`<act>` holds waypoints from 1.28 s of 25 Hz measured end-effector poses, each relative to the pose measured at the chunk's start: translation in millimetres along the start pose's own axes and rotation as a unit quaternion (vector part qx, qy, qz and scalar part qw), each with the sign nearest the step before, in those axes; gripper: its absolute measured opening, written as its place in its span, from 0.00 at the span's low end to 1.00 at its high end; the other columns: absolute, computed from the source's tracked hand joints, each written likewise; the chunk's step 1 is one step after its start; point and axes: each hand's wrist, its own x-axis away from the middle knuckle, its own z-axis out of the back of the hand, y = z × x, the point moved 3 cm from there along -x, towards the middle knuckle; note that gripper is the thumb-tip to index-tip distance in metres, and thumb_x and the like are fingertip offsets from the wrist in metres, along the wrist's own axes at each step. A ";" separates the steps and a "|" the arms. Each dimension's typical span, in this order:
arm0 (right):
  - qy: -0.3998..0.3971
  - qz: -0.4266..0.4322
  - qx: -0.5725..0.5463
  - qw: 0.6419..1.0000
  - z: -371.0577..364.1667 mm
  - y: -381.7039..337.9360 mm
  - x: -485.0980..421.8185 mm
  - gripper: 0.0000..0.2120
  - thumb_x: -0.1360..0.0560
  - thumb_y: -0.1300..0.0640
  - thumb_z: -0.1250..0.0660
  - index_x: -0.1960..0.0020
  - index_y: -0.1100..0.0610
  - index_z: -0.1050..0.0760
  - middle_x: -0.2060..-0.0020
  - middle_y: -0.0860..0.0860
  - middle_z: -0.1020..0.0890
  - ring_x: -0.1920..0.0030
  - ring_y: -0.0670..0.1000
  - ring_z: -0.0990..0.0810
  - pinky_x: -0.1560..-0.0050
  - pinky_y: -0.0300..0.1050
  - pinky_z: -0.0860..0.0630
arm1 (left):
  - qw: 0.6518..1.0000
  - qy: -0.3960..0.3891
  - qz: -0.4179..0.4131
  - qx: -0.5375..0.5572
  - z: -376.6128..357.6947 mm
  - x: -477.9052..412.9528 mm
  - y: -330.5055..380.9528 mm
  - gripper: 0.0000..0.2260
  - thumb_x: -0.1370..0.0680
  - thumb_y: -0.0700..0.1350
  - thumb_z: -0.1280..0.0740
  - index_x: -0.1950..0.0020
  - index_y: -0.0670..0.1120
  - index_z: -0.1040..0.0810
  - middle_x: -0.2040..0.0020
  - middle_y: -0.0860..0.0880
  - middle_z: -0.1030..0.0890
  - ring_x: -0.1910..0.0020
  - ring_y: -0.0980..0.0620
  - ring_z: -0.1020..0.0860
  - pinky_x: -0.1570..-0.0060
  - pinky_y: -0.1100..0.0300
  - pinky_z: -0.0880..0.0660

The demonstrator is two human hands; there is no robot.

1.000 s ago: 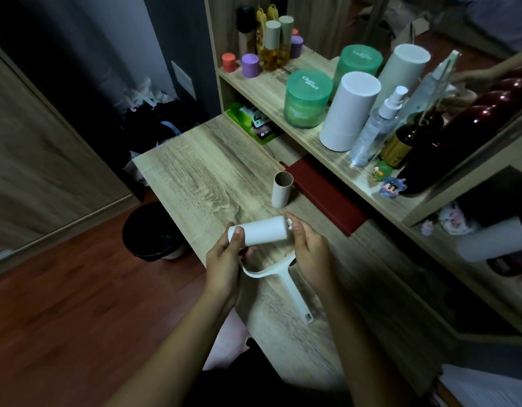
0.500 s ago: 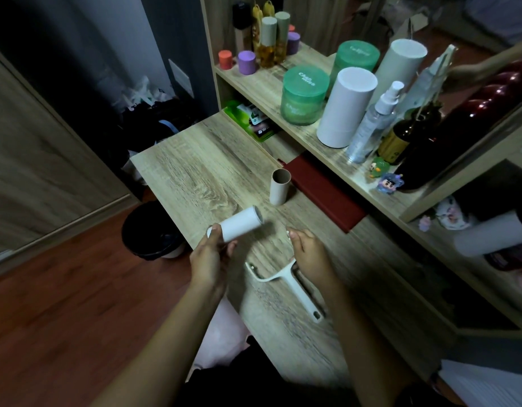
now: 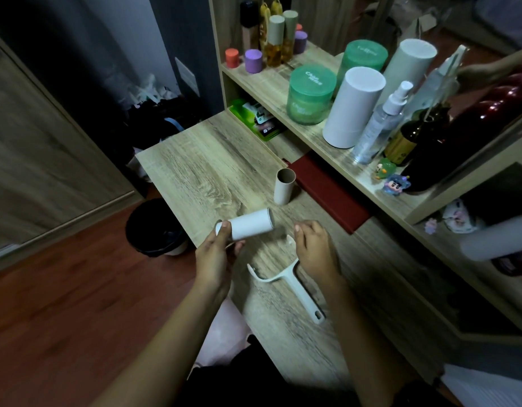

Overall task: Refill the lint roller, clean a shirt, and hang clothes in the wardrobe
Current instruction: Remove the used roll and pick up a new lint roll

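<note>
The room is dim, with a red-brown wood floor, a big wooden door on the left that may be the wardrobe, and a black bin on the floor by the corner of the desk. The desk is pale wood with a grain pattern, and a shelf stands over its back edge, full of bottles, two green jars, a tall white tube and two tiny toy figures. A dark red book lies flat under the shelf. Just beside it stands an empty brown cardboard core, most likely the used-up one. A second ago the white refill roll sat between the arms of the lint roller handle, with both hands pressing on it. Now the two are apart. The left hand has lifted the roll up and to the left, and its fingers are closed around the roll's left end. The handle lies flat on the desk with its forked frame bare. The right hand rests over the handle's top arm; its fingers are bent, and I cannot tell if they grip it or only touch it. So the refill is not on yet, and I think the roll has to be lined up again. No shirt can be seen here.
</note>
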 end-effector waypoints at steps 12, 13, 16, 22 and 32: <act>-0.119 -0.060 -0.412 0.901 25.3 -51.9 -21.9 0.08 0.28 0.60 0.31 0.49 0.56 0.20 0.56 0.50 0.17 0.57 0.43 0.19 0.55 0.35 0.24 | 0.998 -0.020 -0.060 -0.029 0.0 -6.8 3.1 0.08 0.22 0.43 0.35 0.43 0.48 0.23 0.35 0.41 0.25 0.51 0.48 0.23 0.61 0.67 0.22; -0.101 -0.062 -0.408 0.905 25.0 -50.7 -24.6 0.07 0.29 0.60 0.29 0.51 0.56 0.19 0.58 0.51 0.17 0.59 0.44 0.19 0.56 0.35 0.24 | 0.997 -0.012 -0.068 -0.032 2.4 -8.8 3.5 0.10 0.22 0.43 0.34 0.42 0.47 0.23 0.32 0.42 0.27 0.50 0.48 0.24 0.61 0.67 0.22; -0.020 -0.066 -0.329 0.942 19.8 -42.9 -35.3 0.07 0.32 0.59 0.26 0.54 0.59 0.18 0.62 0.52 0.15 0.61 0.46 0.18 0.55 0.40 0.22 | 0.995 0.026 -0.090 -0.039 12.1 -15.4 6.5 0.15 0.22 0.43 0.34 0.36 0.43 0.26 0.30 0.43 0.29 0.49 0.48 0.25 0.63 0.68 0.22; -0.063 -0.043 0.024 0.997 -22.5 -27.1 -56.9 0.07 0.30 0.53 0.29 0.55 0.54 0.17 0.57 0.55 0.15 0.56 0.55 0.18 0.57 0.47 0.23 | 0.994 0.031 -0.089 -0.047 19.2 -16.0 5.2 0.19 0.23 0.42 0.34 0.32 0.41 0.29 0.40 0.44 0.24 0.50 0.48 0.24 0.63 0.68 0.22; 0.046 0.001 -0.030 0.998 -3.2 -32.4 -49.0 0.11 0.25 0.51 0.35 0.51 0.57 0.19 0.57 0.56 0.16 0.57 0.55 0.19 0.58 0.43 0.27 | 0.992 0.031 -0.102 -0.071 23.6 -10.4 9.7 0.20 0.22 0.43 0.34 0.31 0.39 0.29 0.52 0.61 0.23 0.56 0.58 0.22 0.59 0.67 0.21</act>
